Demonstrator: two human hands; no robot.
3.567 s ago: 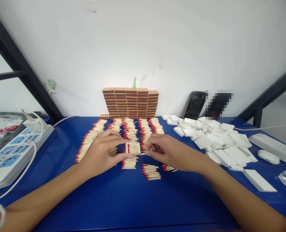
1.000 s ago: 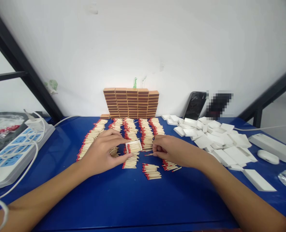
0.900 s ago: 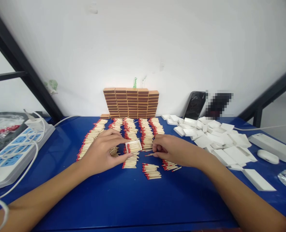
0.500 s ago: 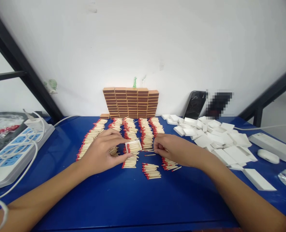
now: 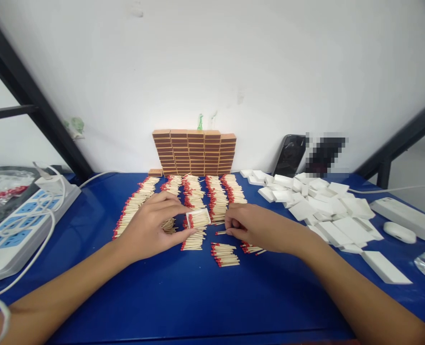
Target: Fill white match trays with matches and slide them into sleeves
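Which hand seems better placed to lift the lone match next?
Probably the right hand: its fingers are at the lone match, while the left hand holds a white tray of matches.

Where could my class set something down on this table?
Bare: the near blue tabletop, between both forearms; and left, between the leftmost row of red-headed wooden matches and the white plastic power strip. Crowded: the middle, with match rows, left hand, right hand; right, under white cardboard trays.

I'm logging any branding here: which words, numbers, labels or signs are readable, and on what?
Nothing is legible.
Lone matchbox: any print too small to read.
Stacked matchboxes: no readable lettering.
Power strip: any markings too small to read.
Tray in the left hand: no text visible.
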